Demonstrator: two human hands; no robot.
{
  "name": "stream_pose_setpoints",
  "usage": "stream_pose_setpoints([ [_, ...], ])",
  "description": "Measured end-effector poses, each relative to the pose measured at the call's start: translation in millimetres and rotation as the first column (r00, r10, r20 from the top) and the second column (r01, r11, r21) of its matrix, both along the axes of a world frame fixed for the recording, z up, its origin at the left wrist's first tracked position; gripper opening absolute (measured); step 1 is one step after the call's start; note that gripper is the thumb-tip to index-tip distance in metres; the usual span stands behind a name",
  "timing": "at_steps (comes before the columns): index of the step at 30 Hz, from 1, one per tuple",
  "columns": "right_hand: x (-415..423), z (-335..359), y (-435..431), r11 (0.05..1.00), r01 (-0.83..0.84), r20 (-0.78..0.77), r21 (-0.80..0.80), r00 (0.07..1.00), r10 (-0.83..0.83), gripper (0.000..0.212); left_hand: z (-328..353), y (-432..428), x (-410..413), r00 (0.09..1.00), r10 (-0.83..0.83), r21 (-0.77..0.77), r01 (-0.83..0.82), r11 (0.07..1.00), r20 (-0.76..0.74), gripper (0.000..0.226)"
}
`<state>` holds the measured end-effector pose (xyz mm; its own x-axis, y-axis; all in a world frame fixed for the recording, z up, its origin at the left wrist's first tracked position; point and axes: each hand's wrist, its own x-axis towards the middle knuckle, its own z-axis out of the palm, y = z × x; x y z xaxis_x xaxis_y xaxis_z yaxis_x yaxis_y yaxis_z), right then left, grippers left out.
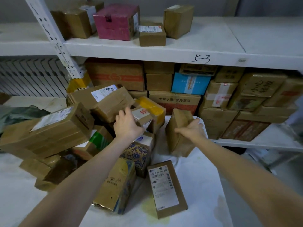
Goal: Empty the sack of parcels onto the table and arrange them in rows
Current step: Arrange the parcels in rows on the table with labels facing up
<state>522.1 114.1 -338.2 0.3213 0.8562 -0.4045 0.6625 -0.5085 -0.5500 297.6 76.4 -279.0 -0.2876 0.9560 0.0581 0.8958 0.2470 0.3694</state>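
The parcels (101,133) are lying in a loose heap on the left and middle of the worktop (201,182), stacked at mixed angles, with the grey-green sack (19,113) lying slack behind them at the far left. I am treating them as stiff corrugated cartons: rigid on the faces, weaker at crushed corners, and smooth where tape covers them, so a grasp across two opposite faces is likely to hold better than a pinch on a taped edge. Weight cannot be read from the cartons, so I am assuming it varies. The upright parcel (178,145) is standing on end at the right of the heap, apart from it, on bare worktop. My right hand (192,129) is gripping this parcel near its top, thumb on the near face and fingers wrapped round the far side. My left hand (127,126) is spread wide over the small taped parcel (141,114) in the middle of the heap, palm down, thumb raised against the tilted carton (113,102) above it; the fingertips are hidden, and no closed grasp is showing. Lifting from here risks shifting the cartons leaning above. A labelled parcel (166,189) is lying flat nearer to me. Behind the worktop, the shelf (164,51) is carrying other cartons.
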Motion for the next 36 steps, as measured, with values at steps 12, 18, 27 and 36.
stream_pose_setpoints([
  [12,10.2,-25.2,-32.5,0.889,-0.455,0.345,-0.051,0.827,0.443,0.095,13.4,-9.2,13.0,0.990,-0.006,0.057,-0.002,0.998,0.138,0.092],
  [18,36.8,-38.4,-25.8,0.934,-0.300,0.076,-0.192,0.945,0.319,0.105,10.0,-11.1,15.5,0.976,-0.006,0.061,-0.007,0.998,0.218,0.093],
  [27,59.8,-52.8,-32.1,0.922,-0.174,-0.278,-0.346,0.958,0.077,0.088,-2.3,-6.1,22.9,0.829,0.123,-0.359,0.098,0.928,0.546,0.065],
  [36,69.8,-58.3,-33.9,0.902,-0.134,-0.405,-0.411,0.913,-0.049,0.104,-15.3,-5.0,40.1,0.914,-0.337,-0.672,0.396,0.625,0.226,0.058],
])
